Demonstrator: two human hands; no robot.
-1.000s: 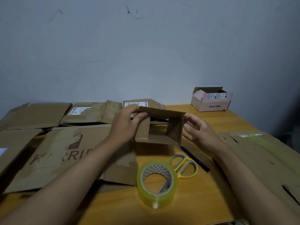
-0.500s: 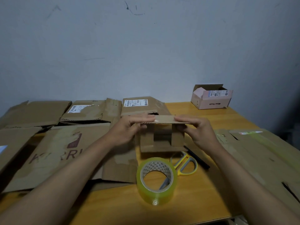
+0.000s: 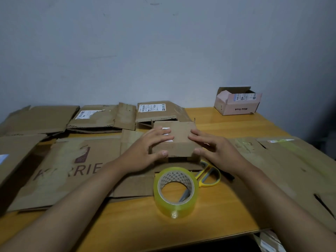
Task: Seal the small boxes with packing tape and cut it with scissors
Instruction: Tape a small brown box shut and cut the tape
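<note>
Your left hand (image 3: 145, 150) and right hand (image 3: 212, 148) clasp the small cardboard box (image 3: 175, 140) at frame centre; release to reach the tape roll (image 3: 175, 191); its flaps may spring open.

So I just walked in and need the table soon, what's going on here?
A person is getting a small brown box ready to seal. Both hands hold it with its flaps folded down: the left hand on its left side, the right hand on its right. No tape is on it yet. The tape roll and the yellow scissors lie untouched on the table just in front. Flattened cartons lie around, and a pink box stands open at the back.
</note>
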